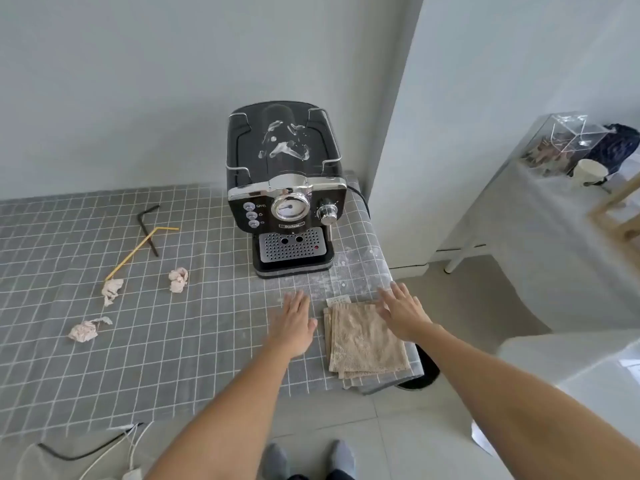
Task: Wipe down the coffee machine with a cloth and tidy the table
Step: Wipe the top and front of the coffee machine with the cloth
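1. Both hands are out flat with spread fingers, palms down and grasping nothing: the left hand (294,323) is over the grey checked tablecloth (173,358), and the right hand (403,311) is over the far right corner of the folded beige cloth (367,339). Whether either palm touches the surface cannot be told.
2. Between the two hands lies that cloth, folded in layers, with a small white label (337,300) at its far edge; the print on it is too small to read.
3. Just beyond both hands stands the black and chrome coffee machine (285,188), with white smears (285,143) on its top. A nameplate (291,224) below the round gauge bears a word too blurred to read.
4. White specks (341,268) mark the tablecloth between the machine's base and the right hand.
5. Well to the left of the left hand lie three crumpled tissues (178,279), (111,289), (85,330), a yellow straw (138,251) and a black straw (148,228), the two crossing.
6. Nearer than the left forearm, cables (104,448) trail off the table edge.
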Motion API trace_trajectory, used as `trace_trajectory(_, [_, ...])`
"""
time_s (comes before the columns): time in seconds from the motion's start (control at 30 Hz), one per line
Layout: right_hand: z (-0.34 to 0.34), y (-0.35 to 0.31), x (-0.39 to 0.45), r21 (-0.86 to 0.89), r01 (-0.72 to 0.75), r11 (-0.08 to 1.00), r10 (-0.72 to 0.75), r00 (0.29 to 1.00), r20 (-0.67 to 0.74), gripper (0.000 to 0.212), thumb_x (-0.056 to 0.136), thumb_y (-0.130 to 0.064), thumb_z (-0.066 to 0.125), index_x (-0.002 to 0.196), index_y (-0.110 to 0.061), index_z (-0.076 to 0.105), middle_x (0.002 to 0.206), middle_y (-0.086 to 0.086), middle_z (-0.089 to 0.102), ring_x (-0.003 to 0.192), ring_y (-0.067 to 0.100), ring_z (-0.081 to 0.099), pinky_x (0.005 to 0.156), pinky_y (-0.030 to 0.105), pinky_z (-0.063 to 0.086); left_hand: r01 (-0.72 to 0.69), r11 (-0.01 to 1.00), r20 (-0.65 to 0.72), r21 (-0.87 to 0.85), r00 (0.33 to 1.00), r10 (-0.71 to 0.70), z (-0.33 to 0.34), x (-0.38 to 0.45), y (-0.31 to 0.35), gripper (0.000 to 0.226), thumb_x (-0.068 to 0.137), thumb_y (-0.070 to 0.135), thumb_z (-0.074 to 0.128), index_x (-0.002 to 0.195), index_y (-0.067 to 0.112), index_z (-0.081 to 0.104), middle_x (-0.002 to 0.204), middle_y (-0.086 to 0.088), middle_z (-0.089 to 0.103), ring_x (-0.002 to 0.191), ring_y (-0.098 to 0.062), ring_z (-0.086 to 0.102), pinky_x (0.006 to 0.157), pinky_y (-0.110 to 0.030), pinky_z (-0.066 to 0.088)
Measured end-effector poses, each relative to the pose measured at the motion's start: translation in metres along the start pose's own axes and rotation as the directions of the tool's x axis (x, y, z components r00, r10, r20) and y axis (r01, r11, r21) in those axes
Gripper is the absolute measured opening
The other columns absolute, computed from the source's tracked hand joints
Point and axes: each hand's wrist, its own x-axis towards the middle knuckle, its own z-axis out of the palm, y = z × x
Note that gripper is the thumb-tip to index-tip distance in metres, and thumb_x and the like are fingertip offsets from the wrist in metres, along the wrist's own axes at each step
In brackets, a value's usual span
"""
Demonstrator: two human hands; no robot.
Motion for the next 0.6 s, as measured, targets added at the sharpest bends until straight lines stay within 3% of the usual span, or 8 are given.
trace_trajectory(0.1, [0.011, 0.003, -0.009, -0.017, 0.060, 0.998, -0.061, 0.996, -0.068, 0.046, 0.102, -0.025, 0.043, 0.146, -0.021, 0.036, 0.159, 0.008, 0.023, 0.150, 0.028, 0.011, 0.118, 0.044, 0.019, -0.057, 0.998, 0.016, 0.027, 0.998, 0.056, 0.012, 0.004, 0.024, 0.065, 0.100, 0.041, 0.024, 0.150, 0.013, -0.009, 0.158, -0.004, -0.018, 0.145, -0.026, -0.016, 0.118, -0.048, -0.003])
trace_trajectory(0.2, [0.020, 0.008, -0.014, 0.053, 0.084, 0.995, -0.077, 0.989, -0.130, 0.036, 0.097, -0.017, 0.054, 0.133, -0.013, 0.051, 0.152, 0.007, 0.036, 0.143, 0.028, 0.029, 0.112, 0.038, 0.032, -0.091, 0.994, 0.021, 0.065, 0.996, 0.090, 0.023, 0.004, 0.043, 0.069, 0.099, 0.045, 0.027, 0.150, 0.014, -0.009, 0.158, -0.004, -0.017, 0.145, -0.025, -0.015, 0.118, -0.054, 0.003])
trace_trajectory(0.3, [0.020, 0.011, -0.014, 0.151, 0.118, 0.981, -0.087, 0.976, -0.200, 0.012, 0.094, -0.008, 0.057, 0.106, -0.007, 0.058, 0.129, 0.008, 0.052, 0.107, 0.031, 0.059, 0.086, 0.037, 0.052, -0.095, 0.995, 0.045, 0.039, 0.995, 0.093, 0.030, 0.004, 0.052, 0.081, 0.095, 0.053, 0.033, 0.150, 0.014, -0.011, 0.159, -0.005, -0.016, 0.145, -0.026, -0.015, 0.117, -0.055, 0.003])
trace_trajectory(0.37, [0.014, 0.009, -0.019, 0.253, 0.131, 0.958, -0.070, 0.969, -0.238, 0.007, 0.091, -0.002, 0.056, 0.090, -0.008, 0.052, 0.103, 0.010, 0.057, 0.080, 0.029, 0.059, 0.068, 0.038, 0.051, -0.083, 0.996, 0.068, -0.025, 0.994, 0.084, 0.032, 0.002, 0.056, 0.095, 0.087, 0.061, 0.043, 0.150, 0.015, -0.012, 0.159, -0.004, -0.015, 0.146, -0.026, -0.015, 0.117, -0.055, 0.005])
trace_trajectory(0.47, [-0.001, 0.006, -0.030, 0.405, 0.188, 0.895, -0.075, 0.958, -0.278, 0.012, 0.088, 0.003, 0.051, 0.081, -0.005, 0.045, 0.072, 0.008, 0.055, 0.058, 0.020, 0.044, 0.055, 0.030, 0.039, -0.074, 0.991, 0.053, -0.111, 0.995, 0.080, 0.030, -0.002, 0.059, 0.116, 0.069, 0.071, 0.060, 0.151, 0.022, -0.007, 0.161, 0.000, -0.004, 0.147, -0.026, -0.005, 0.117, -0.055, 0.009])
trace_trajectory(0.53, [-0.015, 0.001, -0.039, 0.477, 0.224, 0.850, -0.100, 0.957, -0.272, 0.015, 0.087, 0.003, 0.048, 0.082, -0.010, 0.044, 0.063, 0.006, 0.052, 0.053, 0.018, 0.040, 0.051, 0.028, 0.037, -0.090, 0.975, 0.008, -0.205, 0.996, 0.093, 0.028, -0.007, 0.061, 0.120, 0.060, 0.075, 0.064, 0.150, 0.030, 0.000, 0.159, 0.003, 0.010, 0.146, -0.024, 0.009, 0.116, -0.055, 0.014])
trace_trajectory(0.6, [-0.032, -0.008, -0.048, 0.531, 0.247, 0.811, -0.108, 0.954, -0.279, 0.027, 0.087, 0.001, 0.049, 0.080, -0.025, 0.041, 0.065, 0.003, 0.056, 0.053, 0.021, 0.048, 0.053, 0.030, 0.043, -0.124, 0.921, -0.049, -0.369, 0.992, 0.114, 0.023, -0.015, 0.065, 0.112, 0.058, 0.075, 0.066, 0.148, 0.039, 0.009, 0.153, 0.006, 0.027, 0.139, -0.020, 0.029, 0.113, -0.051, 0.026])
